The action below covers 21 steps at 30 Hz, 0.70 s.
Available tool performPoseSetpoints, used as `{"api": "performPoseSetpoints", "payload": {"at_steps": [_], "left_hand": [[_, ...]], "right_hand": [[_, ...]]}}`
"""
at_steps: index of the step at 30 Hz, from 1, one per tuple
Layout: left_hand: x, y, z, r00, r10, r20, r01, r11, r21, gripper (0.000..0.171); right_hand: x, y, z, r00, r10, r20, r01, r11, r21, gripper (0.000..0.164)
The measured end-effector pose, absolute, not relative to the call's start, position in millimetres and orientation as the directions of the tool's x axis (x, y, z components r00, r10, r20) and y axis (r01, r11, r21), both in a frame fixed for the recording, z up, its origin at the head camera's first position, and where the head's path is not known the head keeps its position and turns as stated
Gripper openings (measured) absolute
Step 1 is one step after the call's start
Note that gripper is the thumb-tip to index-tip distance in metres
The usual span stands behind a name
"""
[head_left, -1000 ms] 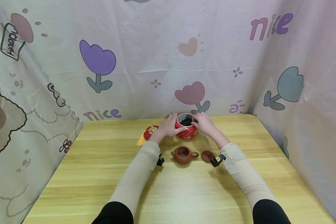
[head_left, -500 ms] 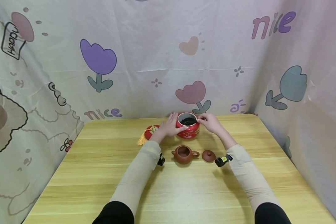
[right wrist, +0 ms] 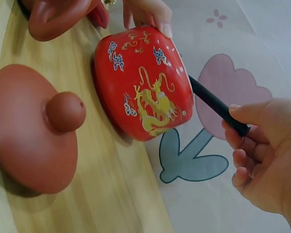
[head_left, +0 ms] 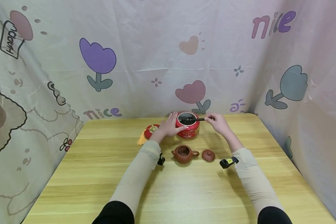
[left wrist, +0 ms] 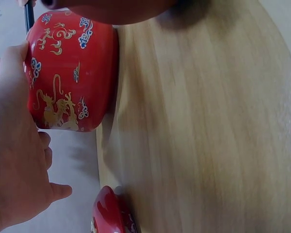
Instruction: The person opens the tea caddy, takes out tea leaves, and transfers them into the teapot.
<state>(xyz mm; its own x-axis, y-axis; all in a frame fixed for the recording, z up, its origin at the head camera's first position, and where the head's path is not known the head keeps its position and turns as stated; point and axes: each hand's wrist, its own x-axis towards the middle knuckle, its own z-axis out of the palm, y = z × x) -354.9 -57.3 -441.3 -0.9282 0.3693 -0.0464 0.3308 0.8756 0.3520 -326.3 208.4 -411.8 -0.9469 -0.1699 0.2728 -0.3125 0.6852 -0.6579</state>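
Observation:
A red jar (head_left: 189, 133) with gold and blue designs stands at the back of the table, dark loose tea leaves (head_left: 185, 122) inside it. My left hand (head_left: 168, 127) holds the jar's left side, thumb across the front near the rim. My right hand (head_left: 219, 124) pinches the dark handle of a spoon (right wrist: 217, 104) that slants over the rim, its head inside the jar. Nearer to me sits a brown clay teapot (head_left: 182, 160), uncovered. Its round lid (right wrist: 31, 131), knob up, lies to the right of the handle.
A red jar lid (head_left: 150, 133) with a yellow tassel (head_left: 142, 139) lies left of the jar, partly behind my left wrist. A printed curtain (head_left: 145, 56) rises behind the wooden table (head_left: 81, 174) and at both sides.
My right hand has drawn back to the right from the jar's mouth, and the spoon's handle now shows across the rim. My left hand stays on the jar.

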Motion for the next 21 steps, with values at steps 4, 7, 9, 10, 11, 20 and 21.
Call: {"api": "performPoseSetpoints", "payload": {"at_steps": [4,7,9,10,11,20,21], "left_hand": [[-355,-58,-440,-0.929,0.366,-0.058,0.325,0.88,0.345,0.106],[-354,-58,-439,-0.929,0.365,-0.056,0.325,0.881,0.344,0.105],[-354,-58,-438,-0.928,0.367,-0.057,0.327,0.881,0.341,0.104],[-354,-59,-437,-0.928,0.368,-0.051,0.33,0.881,0.339,0.104],[-354,-59,-436,-0.928,0.369,-0.052,0.332,0.882,0.334,0.104],[-355,-58,-430,-0.93,0.361,-0.073,0.335,0.911,0.243,0.102],[-355,-57,-429,-0.93,0.359,-0.075,0.334,0.914,0.233,0.102]], "right_hand": [[-324,212,-414,-0.952,-0.141,0.271,-0.291,0.69,-0.663,0.023],[-321,213,-415,-0.955,-0.117,0.273,-0.277,0.68,-0.679,0.024],[-320,215,-416,-0.956,-0.104,0.273,-0.269,0.674,-0.688,0.026],[-320,215,-417,-0.957,-0.098,0.273,-0.266,0.671,-0.692,0.027],[-319,216,-418,-0.958,-0.093,0.273,-0.263,0.668,-0.696,0.028],[-317,218,-423,-0.953,-0.08,0.292,-0.269,0.662,-0.699,0.033],[-316,218,-423,-0.952,-0.076,0.295,-0.269,0.665,-0.697,0.033]]}}
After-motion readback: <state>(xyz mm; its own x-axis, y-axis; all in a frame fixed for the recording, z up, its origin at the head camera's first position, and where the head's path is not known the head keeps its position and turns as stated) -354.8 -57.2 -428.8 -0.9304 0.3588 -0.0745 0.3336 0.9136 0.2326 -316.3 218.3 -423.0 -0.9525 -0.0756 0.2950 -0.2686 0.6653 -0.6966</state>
